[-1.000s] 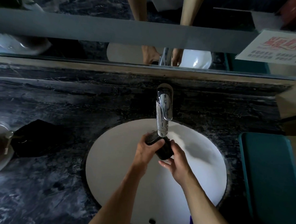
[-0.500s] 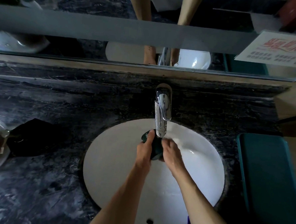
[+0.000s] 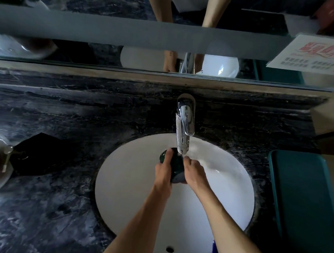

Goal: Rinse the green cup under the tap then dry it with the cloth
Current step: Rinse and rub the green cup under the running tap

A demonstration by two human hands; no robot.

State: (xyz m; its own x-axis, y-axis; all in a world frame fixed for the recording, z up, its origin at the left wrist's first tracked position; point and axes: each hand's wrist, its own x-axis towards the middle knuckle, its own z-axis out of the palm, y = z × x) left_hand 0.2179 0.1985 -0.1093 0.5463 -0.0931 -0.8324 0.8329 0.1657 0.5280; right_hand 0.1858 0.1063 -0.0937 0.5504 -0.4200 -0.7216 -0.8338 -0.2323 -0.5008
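So the green cup [image 3: 176,167] is right under the tap [image 3: 183,131], tipped on its side over the white sink [image 3: 131,183], with both hands wrapped round it: the left hand [image 3: 164,170] grips the side nearer the mouth, thumb up by the rim, and the right hand [image 3: 193,172] is curled round the other flank toward the base. Neither hand is free, both are holding the cup. My read on handling: it looks small and hard-walled with a glossy finish, so probably light and stiff, but wet and glossy means slippery, and if it's ceramic or glass (can't tell from here) a drop into that basin could chip it. I'd keep the grip around the body with fingers spread, not pinching the rim, and turn it slowly so water reaches inside. The dark cloth [image 3: 43,156] sits on the marble bench [image 3: 39,216] well off to the left of the sink, so drying means carrying a dripping cup across. Best to shake it off first and keep one hand under the base.
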